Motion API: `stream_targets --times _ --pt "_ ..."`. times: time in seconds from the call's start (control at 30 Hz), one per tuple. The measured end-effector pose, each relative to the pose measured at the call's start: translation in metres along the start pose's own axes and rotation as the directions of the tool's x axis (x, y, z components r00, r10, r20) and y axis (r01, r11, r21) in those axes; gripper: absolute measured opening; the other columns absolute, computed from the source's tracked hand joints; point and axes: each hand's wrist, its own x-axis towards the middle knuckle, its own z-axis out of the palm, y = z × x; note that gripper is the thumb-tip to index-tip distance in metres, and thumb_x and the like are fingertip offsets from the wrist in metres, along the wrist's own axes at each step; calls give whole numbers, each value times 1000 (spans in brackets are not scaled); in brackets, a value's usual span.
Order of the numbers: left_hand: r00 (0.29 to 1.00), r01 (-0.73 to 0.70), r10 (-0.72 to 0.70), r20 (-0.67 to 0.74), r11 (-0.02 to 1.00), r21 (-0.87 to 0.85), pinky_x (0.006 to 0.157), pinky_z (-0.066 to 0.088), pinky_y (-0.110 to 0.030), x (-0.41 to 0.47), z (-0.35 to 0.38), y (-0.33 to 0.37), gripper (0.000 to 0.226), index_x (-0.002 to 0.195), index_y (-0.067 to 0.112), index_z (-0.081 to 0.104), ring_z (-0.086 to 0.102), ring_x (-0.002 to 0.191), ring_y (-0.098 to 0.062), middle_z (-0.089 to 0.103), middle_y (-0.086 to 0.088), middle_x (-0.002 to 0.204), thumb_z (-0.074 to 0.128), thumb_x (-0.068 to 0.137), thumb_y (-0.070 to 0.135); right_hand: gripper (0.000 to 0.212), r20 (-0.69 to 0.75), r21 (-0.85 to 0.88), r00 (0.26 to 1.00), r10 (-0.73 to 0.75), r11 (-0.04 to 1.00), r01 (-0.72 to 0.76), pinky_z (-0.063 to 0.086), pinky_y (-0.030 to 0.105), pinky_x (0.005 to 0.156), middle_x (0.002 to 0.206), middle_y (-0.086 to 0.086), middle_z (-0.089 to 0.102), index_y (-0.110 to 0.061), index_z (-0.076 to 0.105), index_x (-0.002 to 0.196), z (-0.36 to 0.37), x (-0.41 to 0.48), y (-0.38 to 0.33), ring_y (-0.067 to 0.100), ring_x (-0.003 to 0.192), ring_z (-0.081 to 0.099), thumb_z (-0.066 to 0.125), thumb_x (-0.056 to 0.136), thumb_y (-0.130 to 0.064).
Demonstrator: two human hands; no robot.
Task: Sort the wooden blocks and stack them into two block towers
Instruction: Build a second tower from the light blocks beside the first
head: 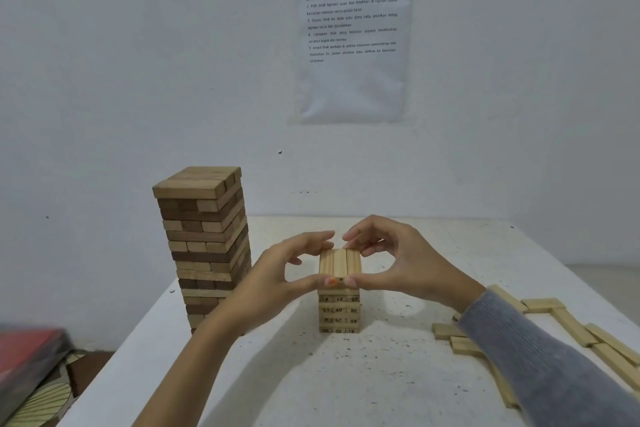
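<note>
Loose blocks [460,345] are lying beside the right sleeve [540,357]. The left hand [277,274] and right hand [405,260] are both pinching the top layer [338,263] of the short tower [339,314] between them. The tall tower [204,243] is standing beyond the left hand.

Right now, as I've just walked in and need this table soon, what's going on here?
A person is stacking blocks. The left hand and right hand both pinch the top layer of the short pale numbered tower, seemingly squaring it. A taller brown tower stands to its left. At right, loose pale blocks lie on the table, not yet stacked.
</note>
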Motion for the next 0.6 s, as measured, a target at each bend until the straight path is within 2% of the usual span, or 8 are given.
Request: stream_targets --times 0.23,0.6 --pt "999 30 -30 28 1000 9 97 40 -19 -1 1 -9 61 134 39 47 50 119 6 60 23 124 69 78 41 48 31 -17 999 34 999 -34 53 25 89 99 -9 71 -30 66 103 7 2 7 7 100 64 91 63 -26" --pt "997 54 -55 54 998 27 96 39 -14 -1 4 -9 61 136 37 45 48 119 8 58 24 127 68 79 41 47 61 -21 997 50 999 -48 52 25 89 100 -9 70 -32 65 103 6 1 11 6 101 64 91 64 -29"
